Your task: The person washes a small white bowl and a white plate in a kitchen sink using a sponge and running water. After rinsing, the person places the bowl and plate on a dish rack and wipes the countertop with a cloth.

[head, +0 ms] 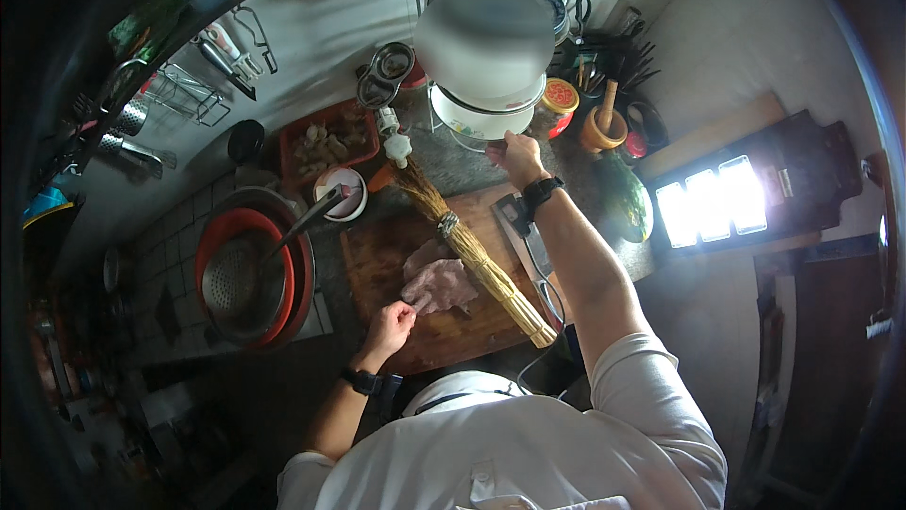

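My left hand (388, 332) pinches the near left corner of a crumpled pink cloth (440, 286) on a wooden cutting board (375, 255). My right hand (522, 162) reaches to the front of a wire dish rack with stacked dishes. Its fingertips are at the rim of a white plate with a painted pattern (483, 121); whether they grip it I cannot tell. A large white bowl (485, 50), blurred at its middle, stands over that plate. Across the board lies a straw hand broom (473, 248), tied with cord. A wide-bladed knife (520, 227) lies partly under my right forearm.
Left are nested red basins with a metal strainer (233, 282), a small white bowl (341, 193) and a red basket of garlic (329, 145). Right are a red-lidded jar (559, 103), a wooden mortar (601, 131), a green gourd (624, 198) and a bright lamp (711, 202).
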Demonstrator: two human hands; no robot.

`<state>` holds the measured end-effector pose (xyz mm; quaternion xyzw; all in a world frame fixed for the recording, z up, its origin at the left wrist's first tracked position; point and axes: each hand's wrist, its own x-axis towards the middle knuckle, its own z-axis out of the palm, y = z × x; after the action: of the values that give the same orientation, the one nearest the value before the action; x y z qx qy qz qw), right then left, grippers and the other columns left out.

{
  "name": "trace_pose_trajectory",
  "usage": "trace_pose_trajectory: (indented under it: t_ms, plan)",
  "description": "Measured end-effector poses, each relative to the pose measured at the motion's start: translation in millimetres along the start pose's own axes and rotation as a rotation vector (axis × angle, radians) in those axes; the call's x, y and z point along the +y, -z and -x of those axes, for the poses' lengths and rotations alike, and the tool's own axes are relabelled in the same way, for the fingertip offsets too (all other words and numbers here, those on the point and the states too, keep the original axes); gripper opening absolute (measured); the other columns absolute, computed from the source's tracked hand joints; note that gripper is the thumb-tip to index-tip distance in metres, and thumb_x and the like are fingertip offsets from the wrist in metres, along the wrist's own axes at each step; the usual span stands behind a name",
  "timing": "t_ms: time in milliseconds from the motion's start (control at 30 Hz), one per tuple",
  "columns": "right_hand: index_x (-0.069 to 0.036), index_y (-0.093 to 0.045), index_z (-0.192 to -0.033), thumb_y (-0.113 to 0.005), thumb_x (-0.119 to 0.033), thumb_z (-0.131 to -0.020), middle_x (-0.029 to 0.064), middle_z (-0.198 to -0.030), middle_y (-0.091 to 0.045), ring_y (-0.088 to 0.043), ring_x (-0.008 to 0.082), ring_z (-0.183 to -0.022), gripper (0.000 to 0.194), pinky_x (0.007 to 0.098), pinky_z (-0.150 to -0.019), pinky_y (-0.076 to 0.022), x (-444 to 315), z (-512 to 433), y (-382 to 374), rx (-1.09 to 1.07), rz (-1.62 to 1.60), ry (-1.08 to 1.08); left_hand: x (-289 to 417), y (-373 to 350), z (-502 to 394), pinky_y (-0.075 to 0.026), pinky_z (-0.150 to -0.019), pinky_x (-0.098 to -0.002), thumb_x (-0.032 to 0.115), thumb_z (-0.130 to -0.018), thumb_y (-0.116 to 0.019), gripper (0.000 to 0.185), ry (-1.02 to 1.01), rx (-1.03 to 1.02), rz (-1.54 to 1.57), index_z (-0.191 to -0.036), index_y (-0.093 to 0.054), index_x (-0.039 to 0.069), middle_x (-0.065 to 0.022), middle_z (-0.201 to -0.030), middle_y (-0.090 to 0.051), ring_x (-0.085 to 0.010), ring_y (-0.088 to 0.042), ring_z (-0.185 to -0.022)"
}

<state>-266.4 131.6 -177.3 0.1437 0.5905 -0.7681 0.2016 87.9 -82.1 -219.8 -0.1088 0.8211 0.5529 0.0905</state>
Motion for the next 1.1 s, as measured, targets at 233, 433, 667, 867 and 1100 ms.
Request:
trace_pose_trajectory:
  t_ms: [233,433,667,867,1100]
  plan:
    - [0.001,-0.058,-0.102,-0.048,-0.031,-0.099,0.0090,-0.091,-0.064,-0.062,0.0161,-0.076,0.033,0.0305,-0.066,-0.0528,6.9,55.4,17.0,-0.110,0.232,0.011,21.6,-10.0,-21.4,-0.049,-0.069,-0.0459,0.011,-0.072,-0.074,0.031,-0.301,0.269,-0.563,-0.094,-0.052,0.005,-0.0157,-0.087,-0.056,-0.0375,-0.058,-0.082]
    - [0.003,-0.066,-0.082,-0.059,-0.022,-0.090,0.0031,-0.067,-0.062,-0.056,0.0086,-0.061,0.026,0.0249,-0.056,-0.0451,27.0,178.0,45.4,-0.271,0.567,0.016,39.3,9.1,-33.9,-0.047,-0.063,-0.0411,0.008,-0.075,-0.069,0.014,-0.201,0.132,-0.389,-0.077,-0.056,0.004,-0.0139,-0.077,-0.056,-0.0329,-0.058,-0.072]
    - [0.002,-0.061,-0.109,-0.049,-0.012,-0.096,0.0058,-0.097,-0.066,-0.062,0.0133,-0.092,0.023,0.0248,-0.081,-0.0491,63.2,259.0,39.4,-0.671,0.339,-0.090,111.3,21.8,-29.1,-0.042,-0.053,-0.0237,0.013,-0.088,-0.062,0.020,-0.154,-0.095,0.227,-0.074,-0.051,0.004,-0.0015,-0.067,-0.055,-0.0071,-0.050,-0.056]
    - [-0.007,-0.034,-0.140,-0.035,-0.042,-0.102,0.0080,-0.119,-0.054,-0.048,0.0169,-0.110,0.052,0.0310,-0.097,-0.0393,95.6,278.8,1.1,-0.515,0.107,0.054,163.3,-14.0,-6.5,-0.040,-0.056,-0.0194,0.025,-0.093,-0.057,0.016,0.144,-0.289,0.622,-0.084,-0.058,0.011,0.0048,-0.074,-0.056,-0.0027,-0.049,-0.064]
    - [-0.010,-0.052,-0.122,-0.040,-0.041,-0.101,0.0038,-0.103,-0.058,-0.055,0.0114,-0.094,0.040,0.0258,-0.082,-0.0477,70.6,287.5,-11.5,-0.367,-0.040,-0.005,166.3,-64.2,-9.8,-0.044,-0.062,-0.0203,0.031,-0.101,-0.041,0.023,0.252,-0.220,1.108,-0.103,-0.054,0.012,0.0039,-0.090,-0.055,-0.0051,-0.054,-0.077]
